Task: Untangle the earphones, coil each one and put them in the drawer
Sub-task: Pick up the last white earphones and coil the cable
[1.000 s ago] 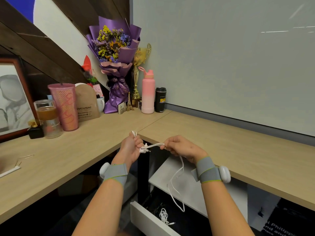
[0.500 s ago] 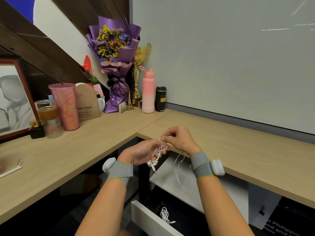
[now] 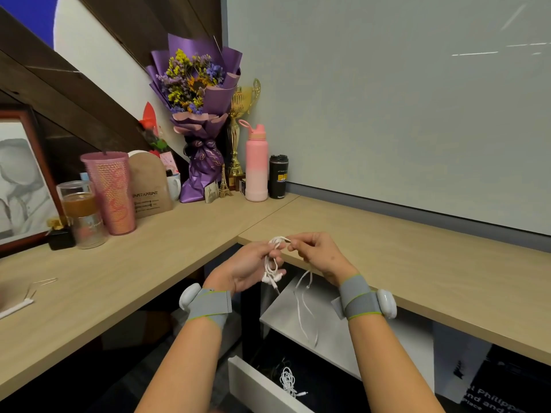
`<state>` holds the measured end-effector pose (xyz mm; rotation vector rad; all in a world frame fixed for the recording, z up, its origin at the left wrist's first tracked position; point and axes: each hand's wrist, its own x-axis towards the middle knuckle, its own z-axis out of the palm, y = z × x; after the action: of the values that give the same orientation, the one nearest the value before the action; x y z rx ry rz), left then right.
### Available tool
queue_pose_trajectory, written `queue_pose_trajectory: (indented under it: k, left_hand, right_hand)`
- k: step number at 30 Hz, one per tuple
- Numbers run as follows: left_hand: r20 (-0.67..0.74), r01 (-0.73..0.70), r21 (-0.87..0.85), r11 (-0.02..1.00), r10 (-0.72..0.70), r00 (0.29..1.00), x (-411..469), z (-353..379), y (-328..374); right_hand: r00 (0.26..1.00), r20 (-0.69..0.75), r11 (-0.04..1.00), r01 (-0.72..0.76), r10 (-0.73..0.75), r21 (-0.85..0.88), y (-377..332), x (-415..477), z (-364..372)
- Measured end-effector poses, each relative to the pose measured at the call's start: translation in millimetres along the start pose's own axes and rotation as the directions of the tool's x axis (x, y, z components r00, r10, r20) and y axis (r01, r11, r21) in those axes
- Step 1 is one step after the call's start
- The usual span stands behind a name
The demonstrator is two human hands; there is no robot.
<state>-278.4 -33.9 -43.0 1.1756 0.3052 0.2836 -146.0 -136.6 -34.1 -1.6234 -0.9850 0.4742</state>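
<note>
Person's hands are up in front of the table (image 3: 417,263), right at the inner corner where the two front edges meet, w/ the open drawer (image 3: 256,386) below them. Left hand (image 3: 247,269) is palm-up, fingers curled round a small bunch of loops of the white earphones (image 3: 272,266); the buds dangle just under the palm. Right hand (image 3: 316,254) is close beside it, thumb + fingers pinching the cable at the top of the loops. The loose tail (image 3: 304,308) drops from the right hand and hangs in a long loop in front of the grey cabinet top, not reaching the drawer. Inside the drawer there's a 2nd pair of earphones (image 3: 287,381), white, lying in a bundle near the front wall. Both wrists have grey straps w/ white pods. Back corner of the table: purple bouquet (image 3: 193,93), gold trophy (image 3: 238,126), pink bottle (image 3: 256,165), black tumbler (image 3: 278,177). Along the left back edge: pink studded cup (image 3: 110,192) and a glass (image 3: 80,213) w/ brown drink.
</note>
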Motion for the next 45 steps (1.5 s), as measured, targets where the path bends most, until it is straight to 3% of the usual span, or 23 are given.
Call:
queue_pose_trajectory:
  k: [4,8,13,18,20,24,29,32,35,42,45]
  left_hand:
    - [-0.36,-0.153,-0.012,0.988,0.139,0.923,17,6,-4]
    - [-0.483,-0.174,-0.027,0.984,0.14,0.865,26,11,-10]
    - [-0.48,-0.127,-0.082,0.988,0.073,0.874,21,13,-10]
    - [-0.37,-0.166,-0.301,0.939,0.045,0.928,16,14,-11]
    - [-0.357,-0.151,-0.238,0.959,0.058,0.932,16,14,-11]
    - [-0.445,-0.149,-0.153,0.977,0.067,0.893,22,13,-14]
    - [-0.379,-0.179,-0.318,0.931,0.049,0.924,28,4,-9]
    - [-0.298,-0.141,-0.233,0.962,0.067,0.952,23,5,-9]
    - [-0.336,-0.106,-0.043,0.993,0.086,0.938,24,5,-10]
    - [-0.483,-0.104,-0.026,0.994,0.079,0.872,31,3,-16]
    - [-0.472,-0.086,-0.01,0.996,0.071,0.879,31,3,-16]
  right_hand:
    - [0.997,-0.071,0.995,-0.033,0.026,-0.094,4,0,18]
    - [0.974,-0.225,0.998,-0.004,-0.009,-0.061,9,-3,36]
    - [0.965,-0.223,0.966,0.079,-0.136,-0.247,12,-10,51]
    - [0.966,-0.203,0.931,0.077,-0.158,-0.357,14,-8,52]
    - [0.968,-0.192,0.922,0.076,-0.159,-0.38,13,-7,51]
    - [0.975,-0.178,0.939,0.067,-0.133,-0.337,10,-8,47]
    - [0.973,-0.221,0.974,0.009,-0.061,-0.228,13,-12,44]
    - [0.973,-0.223,0.977,0.005,-0.054,-0.213,14,-11,42]
    - [0.963,-0.261,0.982,0.018,-0.067,-0.186,11,-11,43]
    - [0.97,-0.243,0.996,0.008,-0.031,-0.093,8,-15,47]
    - [0.969,-0.242,0.993,0.017,-0.045,-0.117,10,-17,48]
